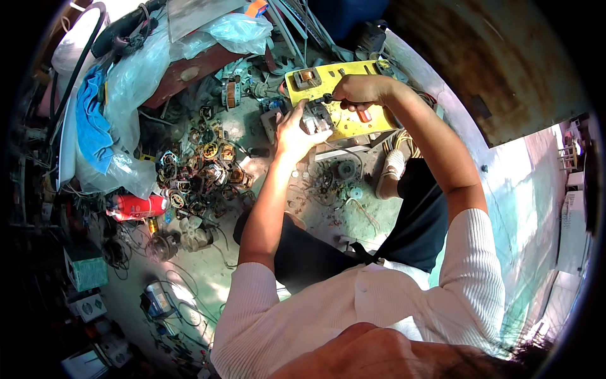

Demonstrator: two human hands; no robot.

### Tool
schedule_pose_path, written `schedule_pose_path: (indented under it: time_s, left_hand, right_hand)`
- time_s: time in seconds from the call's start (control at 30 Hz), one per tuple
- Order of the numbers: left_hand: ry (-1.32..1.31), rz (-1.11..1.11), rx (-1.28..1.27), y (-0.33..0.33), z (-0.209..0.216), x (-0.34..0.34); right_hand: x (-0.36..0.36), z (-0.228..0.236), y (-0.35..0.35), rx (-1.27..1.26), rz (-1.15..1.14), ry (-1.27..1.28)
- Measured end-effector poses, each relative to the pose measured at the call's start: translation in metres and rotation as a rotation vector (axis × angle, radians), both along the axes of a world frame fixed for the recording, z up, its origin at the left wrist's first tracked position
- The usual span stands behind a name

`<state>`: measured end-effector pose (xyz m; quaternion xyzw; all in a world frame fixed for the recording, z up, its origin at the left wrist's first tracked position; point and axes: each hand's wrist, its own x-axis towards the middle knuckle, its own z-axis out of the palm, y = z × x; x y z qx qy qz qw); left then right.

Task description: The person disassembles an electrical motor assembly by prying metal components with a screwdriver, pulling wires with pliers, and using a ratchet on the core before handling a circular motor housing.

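A yellow board (pixel 347 129) lies low in front of me, with small parts on it. At its left edge my left hand (pixel 295 134) is closed on a grey metal motor part (pixel 316 117), thumb on the near side and fingers on the far side. My right hand (pixel 361 91) is wrapped round a dark-tipped hand tool (pixel 325 98), whose tip reaches the motor part. Its exact kind is hidden by my fingers. An orange-red piece (pixel 364 115) shows under that hand; whether it belongs to the tool I cannot tell. A copper-wound coil (pixel 307 77) sits on the board's far left.
Several loose coils and motor parts (pixel 208 158) cover the floor at left. A red bottle (pixel 137 207) lies beyond them, near plastic sheeting (pixel 129 120) and a blue cloth (pixel 93 120). Wire scraps (pixel 360 202) lie between my feet. A brown rusty panel (pixel 486 63) stands at the far right.
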<state>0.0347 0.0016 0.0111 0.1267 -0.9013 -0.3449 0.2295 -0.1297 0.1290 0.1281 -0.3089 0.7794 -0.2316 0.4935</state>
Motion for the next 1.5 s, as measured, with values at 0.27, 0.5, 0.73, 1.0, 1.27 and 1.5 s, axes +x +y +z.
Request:
schedule_pose_path:
  time_s: [0.27,0.5,0.73,1.0,1.27,1.5]
  left_hand:
    - [-0.003,-0.017,0.021,-0.004,0.001,0.004]
    - [0.035,-0.082,0.007,-0.006,-0.002,-0.002]
    - [-0.043,-0.066,0.05,-0.001,0.004,0.002]
    - [-0.07,-0.166,0.246,-0.004,0.011,0.007]
    - [-0.081,-0.124,0.212,-0.006,0.007,0.009]
    - [-0.067,-0.08,0.029,-0.007,0.003,0.005]
  right_hand:
    - [0.049,-0.048,0.012,-0.228,0.258,0.877]
    - [0.107,-0.145,0.029,-0.474,-0.346,0.972]
    - [0.091,-0.122,0.051,-0.629,-0.727,0.76]
    - [0.103,-0.068,0.1,-0.359,-0.484,0.264]
    - [0.105,-0.073,0.091,-0.388,-0.468,0.13]
    - [0.084,-0.024,0.075,-0.226,-0.442,-0.098]
